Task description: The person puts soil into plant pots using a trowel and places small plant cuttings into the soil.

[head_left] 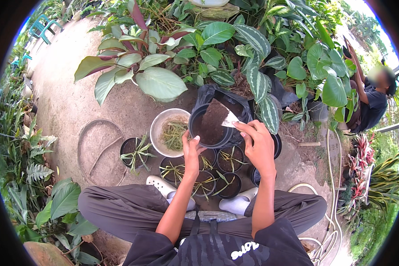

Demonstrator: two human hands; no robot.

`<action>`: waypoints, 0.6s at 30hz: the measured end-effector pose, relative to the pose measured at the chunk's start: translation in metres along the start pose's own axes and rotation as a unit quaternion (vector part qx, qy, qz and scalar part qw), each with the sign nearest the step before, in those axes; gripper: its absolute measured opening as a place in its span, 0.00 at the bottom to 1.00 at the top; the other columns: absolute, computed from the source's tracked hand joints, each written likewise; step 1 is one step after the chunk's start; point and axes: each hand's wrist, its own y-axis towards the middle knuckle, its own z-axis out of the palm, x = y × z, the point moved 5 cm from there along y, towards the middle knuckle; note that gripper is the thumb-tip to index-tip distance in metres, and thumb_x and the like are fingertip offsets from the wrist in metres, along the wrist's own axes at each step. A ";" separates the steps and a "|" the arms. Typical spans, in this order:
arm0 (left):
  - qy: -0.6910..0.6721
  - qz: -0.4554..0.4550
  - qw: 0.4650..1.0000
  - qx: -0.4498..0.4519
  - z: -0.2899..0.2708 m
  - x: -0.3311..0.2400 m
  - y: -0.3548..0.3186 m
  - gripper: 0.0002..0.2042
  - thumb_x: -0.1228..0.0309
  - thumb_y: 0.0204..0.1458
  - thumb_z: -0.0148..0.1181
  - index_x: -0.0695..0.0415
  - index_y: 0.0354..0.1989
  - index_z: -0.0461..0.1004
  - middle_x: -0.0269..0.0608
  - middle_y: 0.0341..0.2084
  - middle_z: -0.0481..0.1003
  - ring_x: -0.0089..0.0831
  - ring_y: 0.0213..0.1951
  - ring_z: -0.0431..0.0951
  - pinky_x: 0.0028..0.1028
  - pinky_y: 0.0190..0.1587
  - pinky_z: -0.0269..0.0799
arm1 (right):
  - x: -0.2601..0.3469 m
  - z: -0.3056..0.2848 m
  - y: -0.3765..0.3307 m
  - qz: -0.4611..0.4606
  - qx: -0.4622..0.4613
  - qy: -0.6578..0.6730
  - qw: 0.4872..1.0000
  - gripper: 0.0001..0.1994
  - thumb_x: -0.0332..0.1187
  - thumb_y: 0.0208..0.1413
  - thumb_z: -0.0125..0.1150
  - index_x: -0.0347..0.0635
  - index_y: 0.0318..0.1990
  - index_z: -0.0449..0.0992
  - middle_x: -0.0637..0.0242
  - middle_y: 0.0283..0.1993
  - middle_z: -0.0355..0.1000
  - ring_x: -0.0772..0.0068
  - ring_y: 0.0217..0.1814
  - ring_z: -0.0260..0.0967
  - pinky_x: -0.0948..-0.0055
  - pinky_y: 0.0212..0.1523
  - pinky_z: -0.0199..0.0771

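My left hand (pixel 191 156) grips the near left side of a black plant pot (pixel 194 116), thumb by its rim. In my right hand (pixel 259 148) is a white scoop (pixel 230 119), its blade tilted over the pot and heaped with dark soil (pixel 214 116). The soil hides most of the pot's inside. Directly left of the pot stands a whitish bowl (pixel 153 133) holding narrow green cuttings (pixel 174 133). Behind the pot lies an opened black plastic bag (pixel 205 94) with dark soil inside.
Several black pots with thin-leaved seedlings (pixel 204 182) crowd between my feet; another potted seedling (pixel 137 153) stands left. A round ring mark (pixel 80 150) lies on the ground. Large leafy plants (pixel 162 83) border the far side. A hose (pixel 330 177) runs right, where another person (pixel 371 102) sits.
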 end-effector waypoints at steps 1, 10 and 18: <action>-0.002 0.001 1.000 0.001 0.000 -0.001 0.000 0.35 0.56 0.63 0.55 0.61 0.72 0.49 0.55 0.55 0.69 0.41 0.52 0.78 0.37 0.54 0.75 | 0.002 0.001 0.000 -0.014 -0.007 -0.014 1.000 0.17 0.22 0.54 0.62 0.54 0.49 0.85 0.66 0.39 0.73 0.60 0.41 0.71 0.62 0.42 0.71; 0.001 0.000 1.000 -0.004 0.002 -0.008 -0.004 0.35 0.57 0.62 0.55 0.61 0.72 0.50 0.52 0.54 0.71 0.38 0.51 0.79 0.36 0.53 0.75 | 0.015 -0.016 -0.006 0.003 0.036 -0.051 0.998 0.16 0.22 0.53 0.62 0.51 0.47 0.85 0.63 0.37 0.73 0.56 0.42 0.70 0.61 0.44 0.70; 0.096 0.039 0.993 0.055 0.012 -0.018 -0.007 0.32 0.59 0.58 0.57 0.56 0.71 0.58 0.50 0.52 0.74 0.31 0.48 0.77 0.30 0.47 0.75 | 0.003 0.000 -0.017 0.082 0.184 -0.018 0.979 0.16 0.26 0.56 0.61 0.54 0.50 0.84 0.61 0.35 0.74 0.54 0.45 0.72 0.59 0.47 0.70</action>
